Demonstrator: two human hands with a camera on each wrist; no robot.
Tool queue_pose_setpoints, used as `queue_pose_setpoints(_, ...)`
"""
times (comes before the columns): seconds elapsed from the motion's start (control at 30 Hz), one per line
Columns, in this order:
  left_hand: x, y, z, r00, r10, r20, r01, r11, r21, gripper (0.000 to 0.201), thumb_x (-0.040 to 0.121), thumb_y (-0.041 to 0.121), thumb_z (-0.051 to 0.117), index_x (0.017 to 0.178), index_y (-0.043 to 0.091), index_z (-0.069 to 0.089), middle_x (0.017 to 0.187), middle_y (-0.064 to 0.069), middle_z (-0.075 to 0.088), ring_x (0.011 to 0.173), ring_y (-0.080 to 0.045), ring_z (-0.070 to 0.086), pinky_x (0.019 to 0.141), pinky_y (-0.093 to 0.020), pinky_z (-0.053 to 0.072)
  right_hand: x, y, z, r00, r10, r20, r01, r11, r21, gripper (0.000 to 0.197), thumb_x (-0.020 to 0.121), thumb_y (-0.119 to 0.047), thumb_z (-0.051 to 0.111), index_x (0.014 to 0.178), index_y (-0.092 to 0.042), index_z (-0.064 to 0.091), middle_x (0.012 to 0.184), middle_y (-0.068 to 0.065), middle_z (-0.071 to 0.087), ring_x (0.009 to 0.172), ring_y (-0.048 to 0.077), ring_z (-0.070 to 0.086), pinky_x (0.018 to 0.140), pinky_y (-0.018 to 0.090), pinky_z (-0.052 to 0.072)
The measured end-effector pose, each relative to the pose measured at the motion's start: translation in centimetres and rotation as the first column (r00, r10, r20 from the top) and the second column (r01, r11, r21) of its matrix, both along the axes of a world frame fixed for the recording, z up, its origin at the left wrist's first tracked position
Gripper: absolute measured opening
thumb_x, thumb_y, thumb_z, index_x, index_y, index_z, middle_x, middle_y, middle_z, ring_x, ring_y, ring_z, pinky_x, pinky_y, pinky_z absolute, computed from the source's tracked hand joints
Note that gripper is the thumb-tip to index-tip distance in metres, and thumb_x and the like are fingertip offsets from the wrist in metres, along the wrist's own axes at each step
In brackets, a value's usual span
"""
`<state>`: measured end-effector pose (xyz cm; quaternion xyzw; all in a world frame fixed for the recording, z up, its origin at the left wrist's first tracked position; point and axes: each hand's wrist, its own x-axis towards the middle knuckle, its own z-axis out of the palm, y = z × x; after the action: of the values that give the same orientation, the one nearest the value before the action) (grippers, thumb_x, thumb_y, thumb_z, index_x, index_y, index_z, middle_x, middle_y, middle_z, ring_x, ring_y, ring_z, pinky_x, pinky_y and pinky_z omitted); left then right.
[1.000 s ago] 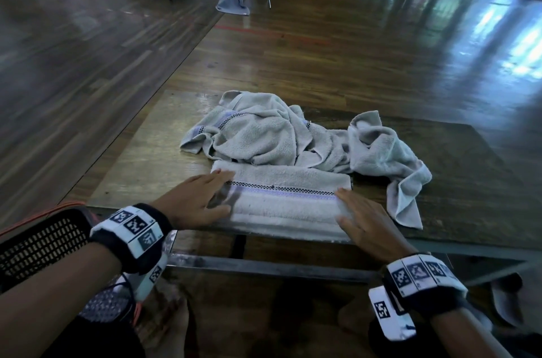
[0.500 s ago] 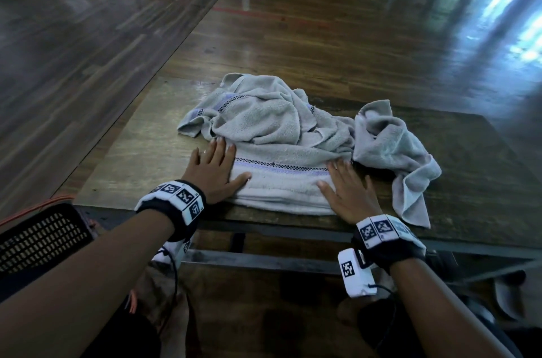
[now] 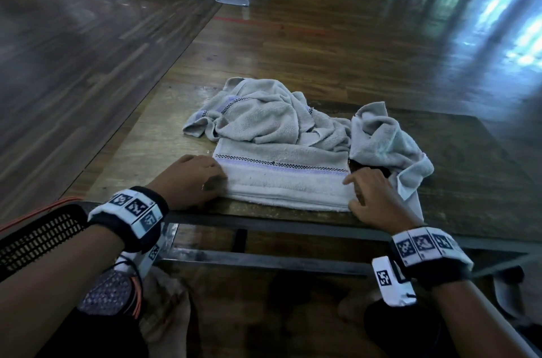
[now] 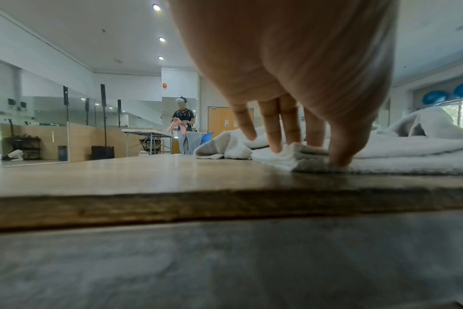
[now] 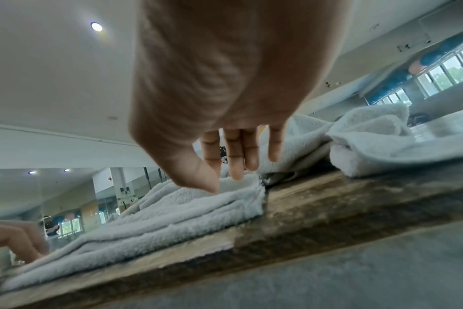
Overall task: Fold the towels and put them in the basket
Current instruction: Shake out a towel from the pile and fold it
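Observation:
A grey folded towel (image 3: 281, 181) with a checked stripe lies along the near edge of the wooden table (image 3: 140, 152). My left hand (image 3: 202, 178) is at its left end. In the left wrist view the fingers (image 4: 275, 146) come down on top and the thumb presses the near edge, pinching the end of the folded towel (image 4: 410, 154). My right hand (image 3: 366, 193) is at the right end, with fingers spread and loose. In the right wrist view its thumb tip touches the folded towel (image 5: 159, 217) and the fingers (image 5: 235, 167) hover just above. The black mesh basket (image 3: 38, 237) sits low at my left.
Two crumpled grey towels (image 3: 264, 120) (image 3: 384, 140) lie just behind the folded one, the right one drooping over the table's front edge. A metal frame bar (image 3: 264, 261) runs below the table. Another person (image 4: 184, 119) stands far off by a folding table.
Both hands slid outward from the top of the folded towel to its two ends. The left hand went from flat to pinching the end.

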<state>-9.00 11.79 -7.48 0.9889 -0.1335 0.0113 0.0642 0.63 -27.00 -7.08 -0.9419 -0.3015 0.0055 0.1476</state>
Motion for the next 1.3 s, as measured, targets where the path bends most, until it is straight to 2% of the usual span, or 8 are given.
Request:
queue_pose_setpoints(0.1, -1.2, 0.7, -0.2, 1.0, 0.003, 0.012, -0.002, 0.999, -0.034, 0.025, 0.083, 0.031, 0.064, 0.107, 0.026, 0.065, 0.109, 0.007, 0.063, 0.101, -0.014, 0.059, 0.084, -0.028, 0.035, -0.8, -0.3, 0.1, 0.998, 0.061, 0.016, -0.059, 0.993, -0.101, 0.024, 0.076, -0.02, 0.064, 0.099, -0.024, 0.058, 0.093, -0.012, 0.048, 0.096, 0.016, 0.048, 0.078, 0.028, 0.03)
queue_pose_setpoints(0.23, -1.5, 0.8, -0.4, 0.998, 0.042, 0.048, -0.039, 0.996, -0.074, 0.024, 0.083, 0.019, 0.063, 0.106, 0.024, 0.066, 0.11, 0.008, 0.063, 0.094, -0.014, 0.062, 0.081, -0.028, 0.036, -1.1, 0.2, -0.4, 0.999, 0.048, 0.01, -0.047, 0.991, -0.127, 0.022, 0.08, -0.017, 0.063, 0.101, -0.021, 0.061, 0.105, -0.005, 0.058, 0.101, 0.016, 0.052, 0.084, 0.031, 0.037)
queue_pose_setpoints(0.53, -0.6, 1.5, 0.0, 0.994, 0.084, -0.063, -0.098, 0.957, -0.274, 0.014, 0.085, 0.021, 0.066, 0.098, 0.02, 0.071, 0.098, 0.006, 0.069, 0.09, -0.013, 0.063, 0.081, -0.024, 0.046, -0.7, -0.3, -0.9, 1.0, 0.016, 0.015, -0.015, 0.999, -0.045, 0.017, 0.08, -0.015, 0.064, 0.095, -0.022, 0.062, 0.1, -0.006, 0.059, 0.099, 0.014, 0.054, 0.085, 0.035, 0.042)
queue_pose_setpoints(0.7, -0.7, 1.7, 0.1, 0.994, 0.098, -0.052, -0.108, 0.951, -0.29, 0.017, 0.087, 0.019, 0.063, 0.102, 0.019, 0.071, 0.1, 0.004, 0.07, 0.091, -0.014, 0.063, 0.083, -0.031, 0.05, -0.5, -0.7, -1.1, 0.998, 0.036, 0.058, -0.035, 0.999, -0.008, 0.012, 0.081, -0.015, 0.065, 0.093, -0.019, 0.066, 0.095, -0.004, 0.061, 0.093, 0.017, 0.057, 0.08, 0.034, 0.045)
queue_pose_setpoints(0.8, -1.1, 1.7, 0.1, 0.998, 0.063, 0.003, -0.061, 0.979, -0.194, 0.018, 0.083, 0.026, 0.067, 0.101, 0.025, 0.07, 0.1, 0.01, 0.068, 0.083, -0.009, 0.062, 0.071, -0.021, 0.042, -0.5, -0.8, -1.1, 0.998, 0.037, 0.053, -0.037, 0.999, 0.004, 0.013, 0.081, -0.014, 0.065, 0.093, -0.018, 0.066, 0.095, -0.003, 0.062, 0.093, 0.018, 0.058, 0.08, 0.035, 0.046)
queue_pose_setpoints(0.93, -1.4, 1.2, -0.1, 0.997, 0.064, 0.044, -0.061, 0.995, -0.083, 0.019, 0.082, 0.029, 0.066, 0.101, 0.027, 0.069, 0.1, 0.013, 0.066, 0.075, -0.008, 0.06, 0.068, -0.021, 0.033, -0.8, -0.6, -1.2, 0.999, 0.008, 0.043, -0.008, 1.0, 0.009, 0.014, 0.081, -0.014, 0.064, 0.094, -0.02, 0.066, 0.097, -0.005, 0.063, 0.095, 0.017, 0.06, 0.09, 0.045, 0.045)
queue_pose_setpoints(1.13, -0.8, 1.1, 0.1, 0.989, 0.139, -0.047, -0.147, 0.959, -0.243, 0.016, 0.086, 0.027, 0.064, 0.1, 0.024, 0.071, 0.098, 0.01, 0.067, 0.087, -0.008, 0.06, 0.074, -0.021, 0.042, -0.6, -0.9, -1.5, 1.0, -0.008, 0.007, 0.008, 1.0, -0.026, 0.013, 0.084, -0.019, 0.062, 0.097, -0.022, 0.065, 0.1, -0.009, 0.06, 0.096, 0.014, 0.06, 0.1, 0.061, 0.035)
queue_pose_setpoints(1.3, -0.9, 1.0, 0.2, 0.993, 0.113, -0.017, -0.114, 0.987, -0.115, 0.021, 0.083, 0.032, 0.064, 0.103, 0.027, 0.069, 0.103, 0.013, 0.066, 0.086, -0.009, 0.061, 0.073, -0.024, 0.041, -0.7, -0.9, -1.3, 1.0, 0.003, 0.004, -0.003, 1.0, -0.019, 0.016, 0.085, -0.017, 0.062, 0.099, -0.02, 0.067, 0.101, -0.003, 0.06, 0.099, 0.017, 0.058, 0.093, 0.045, 0.044)
